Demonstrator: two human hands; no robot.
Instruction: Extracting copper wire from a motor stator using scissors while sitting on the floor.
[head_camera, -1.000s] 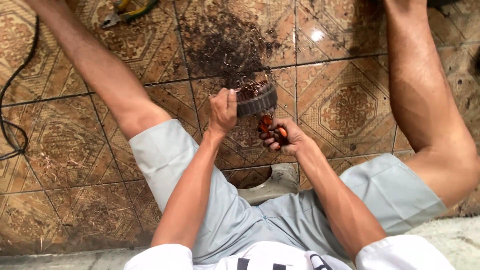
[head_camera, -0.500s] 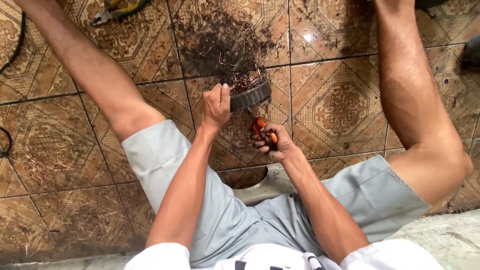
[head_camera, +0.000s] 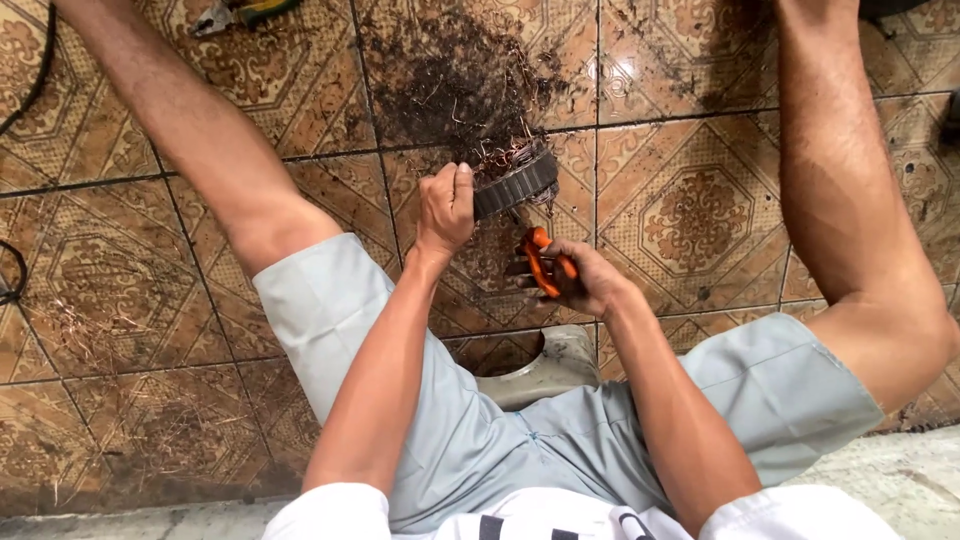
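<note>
Left hand grips the motor stator; right hand clasps orange-handled, probably cutting, pliers.

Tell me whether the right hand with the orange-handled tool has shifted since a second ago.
Cannot tell. The right hand sits just below the motor core in every picture; the camera itself moved.

floor tiles: glossy ceramic | ring: dull ribbed metal | tool handles: smooth orange plastic
</note>
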